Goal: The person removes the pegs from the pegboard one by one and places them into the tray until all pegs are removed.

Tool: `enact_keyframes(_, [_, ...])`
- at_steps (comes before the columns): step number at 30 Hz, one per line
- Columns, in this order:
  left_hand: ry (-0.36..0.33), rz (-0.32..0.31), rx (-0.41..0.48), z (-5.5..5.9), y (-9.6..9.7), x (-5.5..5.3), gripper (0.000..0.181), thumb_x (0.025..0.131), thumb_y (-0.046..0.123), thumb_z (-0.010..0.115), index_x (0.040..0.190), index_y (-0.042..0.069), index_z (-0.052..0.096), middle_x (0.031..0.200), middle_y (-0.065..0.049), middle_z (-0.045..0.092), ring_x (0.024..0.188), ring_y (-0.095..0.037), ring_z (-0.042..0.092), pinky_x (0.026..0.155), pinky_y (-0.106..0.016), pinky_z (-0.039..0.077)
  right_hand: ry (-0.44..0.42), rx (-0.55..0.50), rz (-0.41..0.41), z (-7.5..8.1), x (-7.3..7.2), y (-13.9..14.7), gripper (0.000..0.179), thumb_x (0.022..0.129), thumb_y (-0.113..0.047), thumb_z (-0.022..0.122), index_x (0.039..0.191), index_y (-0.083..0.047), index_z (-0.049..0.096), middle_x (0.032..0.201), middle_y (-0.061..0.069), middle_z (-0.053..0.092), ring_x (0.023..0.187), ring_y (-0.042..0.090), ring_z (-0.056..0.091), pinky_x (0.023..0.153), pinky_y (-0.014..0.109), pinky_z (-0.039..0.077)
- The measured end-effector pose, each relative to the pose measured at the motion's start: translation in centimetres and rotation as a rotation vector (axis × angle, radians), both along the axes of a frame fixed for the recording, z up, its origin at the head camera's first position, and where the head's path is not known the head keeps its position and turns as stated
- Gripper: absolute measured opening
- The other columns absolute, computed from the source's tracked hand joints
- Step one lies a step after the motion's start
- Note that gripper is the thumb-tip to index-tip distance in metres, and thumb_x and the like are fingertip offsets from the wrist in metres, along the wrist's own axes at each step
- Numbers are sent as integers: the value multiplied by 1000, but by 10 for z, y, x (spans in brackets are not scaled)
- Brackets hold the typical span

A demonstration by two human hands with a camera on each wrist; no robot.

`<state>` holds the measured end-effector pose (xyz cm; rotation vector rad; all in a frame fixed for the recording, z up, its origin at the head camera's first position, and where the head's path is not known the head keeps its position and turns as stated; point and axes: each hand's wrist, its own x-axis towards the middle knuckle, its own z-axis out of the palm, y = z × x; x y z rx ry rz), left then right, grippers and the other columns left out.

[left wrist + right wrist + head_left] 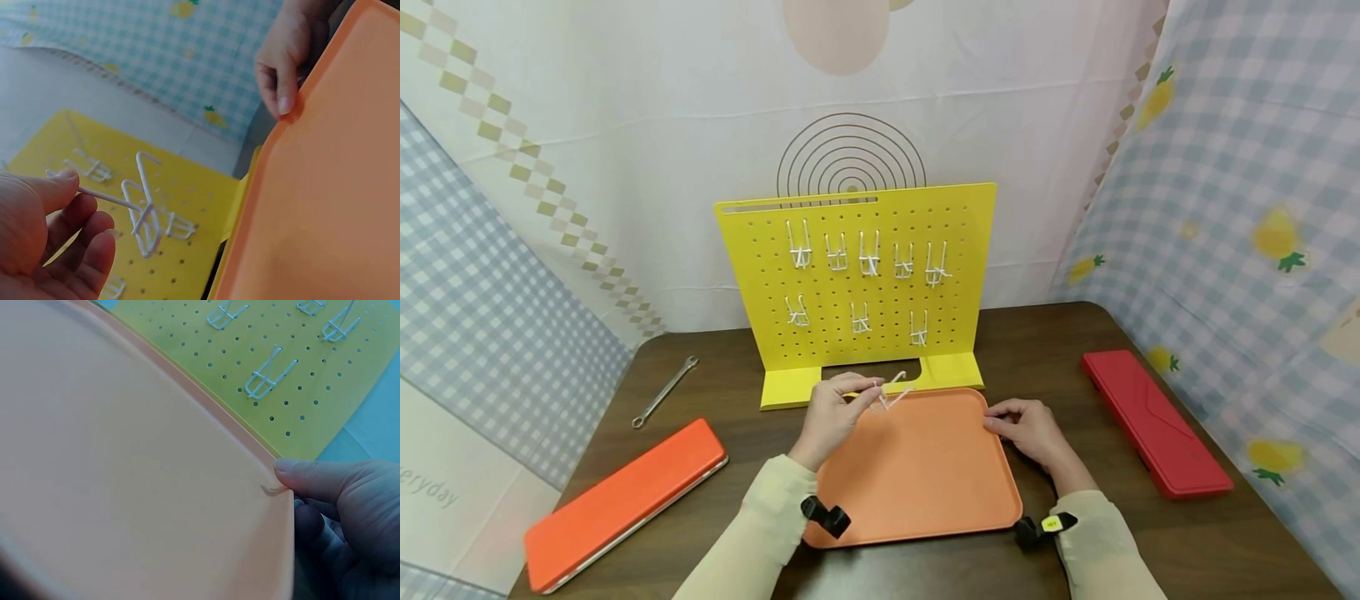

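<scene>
Between thumb and forefinger, my left hand (837,413) pinches a white wire pegboard hook (891,394) above the far left part of an orange tray (925,475). The left wrist view shows the hook (145,212) held by its straight arm, its bent prongs pointing away from the fingers. My right hand (1032,430) grips the tray's rim at the far right corner; in the right wrist view the thumb (306,475) lies on top and the curled fingers are beneath. Behind the tray stands a yellow pegboard (880,292), with several white hooks hanging on it in two rows.
An orange case (625,504) lies at the left, with a combination wrench (665,392) behind it. At the right lies a red case (1153,421). Patterned cloths (1225,208) hang around the brown table (1037,342), close behind the pegboard.
</scene>
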<state>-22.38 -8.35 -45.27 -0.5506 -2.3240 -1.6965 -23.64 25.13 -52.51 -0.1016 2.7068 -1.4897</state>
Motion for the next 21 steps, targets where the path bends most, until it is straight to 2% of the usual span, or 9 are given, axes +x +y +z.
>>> enact_keyframes(6, [26,-37,-66,-6,26,-8,17,90,19,69,103,10,77,94,5,69,76,-8,63,55,-25,51,-9,-3,-3,0,0,0,21,83,-25,78,98,-11,76,89,5,70,75,18,59,63,28,50])
enact_keyframes(14, [-18,-50,-119,-19,56,-22,15,92,17,67,101,11,77,95,3,70,79,-6,64,63,-23,53,-5,-3,-1,-2,-1,1,22,82,-25,78,98,-11,76,88,4,70,75,16,61,63,28,51])
enact_keyframes(21, [-18,-60,-160,-30,75,-28,17,93,16,66,102,6,76,95,2,70,78,-7,63,65,-21,52,-22,11,-13,-1,-1,0,23,82,-27,78,98,-12,76,87,3,70,74,17,59,62,29,51])
